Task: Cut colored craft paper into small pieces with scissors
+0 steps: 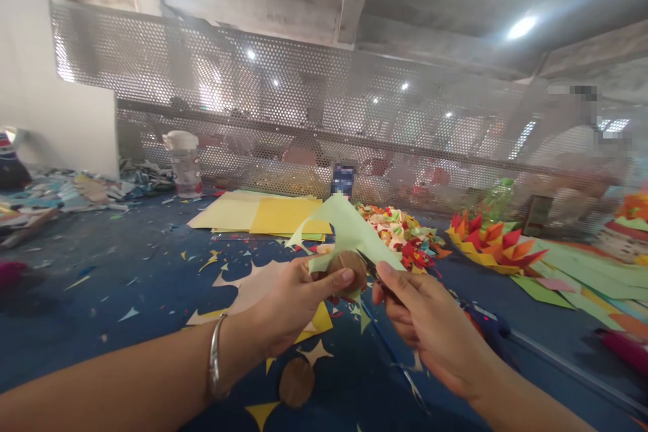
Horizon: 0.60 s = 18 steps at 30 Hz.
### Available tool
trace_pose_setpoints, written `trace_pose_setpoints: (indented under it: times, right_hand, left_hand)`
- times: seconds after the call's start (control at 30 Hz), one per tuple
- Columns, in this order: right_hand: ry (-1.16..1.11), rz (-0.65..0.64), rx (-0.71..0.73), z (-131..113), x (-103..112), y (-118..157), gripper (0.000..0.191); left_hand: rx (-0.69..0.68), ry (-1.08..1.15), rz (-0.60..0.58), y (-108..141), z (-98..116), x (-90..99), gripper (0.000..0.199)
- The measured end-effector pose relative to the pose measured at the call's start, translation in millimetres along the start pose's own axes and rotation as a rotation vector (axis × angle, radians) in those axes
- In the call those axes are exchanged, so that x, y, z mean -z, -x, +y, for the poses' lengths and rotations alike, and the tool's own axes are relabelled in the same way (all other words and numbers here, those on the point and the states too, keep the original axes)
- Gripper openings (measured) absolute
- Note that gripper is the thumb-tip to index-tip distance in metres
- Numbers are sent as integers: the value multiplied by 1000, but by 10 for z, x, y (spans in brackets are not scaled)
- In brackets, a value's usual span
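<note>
My left hand (pixel 298 293), with a silver bangle on its wrist, pinches a round brown disc (pixel 352 270) against a sheet of light green paper (pixel 349 229). Curved bites are missing from the paper's left side. My right hand (pixel 420 310) is closed around dark scissors (pixel 369 264), whose blades lie at the disc's right edge against the paper; the handles are mostly hidden by my fingers. A second brown disc (pixel 297 383) lies on the dark blue table below my left hand. Pale cut-out paper scraps (pixel 258 287) lie behind my left hand.
Yellow and cream sheets (pixel 288 216) are stacked at the back, beside a heap of small colourful paper pieces (pixel 399 229). A clear cup (pixel 185 165) stands back left. At right are a red-orange paper lotus (pixel 496 243), a blue glue gun (pixel 486 324) and a blurred person (pixel 572 162).
</note>
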State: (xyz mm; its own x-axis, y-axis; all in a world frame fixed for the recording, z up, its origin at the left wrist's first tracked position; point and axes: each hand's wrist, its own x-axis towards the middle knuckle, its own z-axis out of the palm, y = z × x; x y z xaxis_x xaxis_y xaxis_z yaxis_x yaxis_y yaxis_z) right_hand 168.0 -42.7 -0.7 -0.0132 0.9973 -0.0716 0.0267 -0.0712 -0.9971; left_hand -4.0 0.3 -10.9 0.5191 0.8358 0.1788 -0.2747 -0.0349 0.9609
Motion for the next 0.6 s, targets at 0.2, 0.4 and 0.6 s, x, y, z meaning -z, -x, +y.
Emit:
trace_pose_setpoints:
  times: [0.2, 0.4, 0.6]
  right_hand:
    - [16, -4, 16, -2, 5, 3, 46]
    - [36, -18, 38, 9, 17, -21, 45]
    - [40, -22, 48, 24, 26, -24, 45]
  left_hand:
    - [12, 13, 31, -4, -19, 13, 15]
    - [-1, 38, 4, -6, -35, 16, 20]
    - [-9, 28, -9, -3, -6, -3, 14]
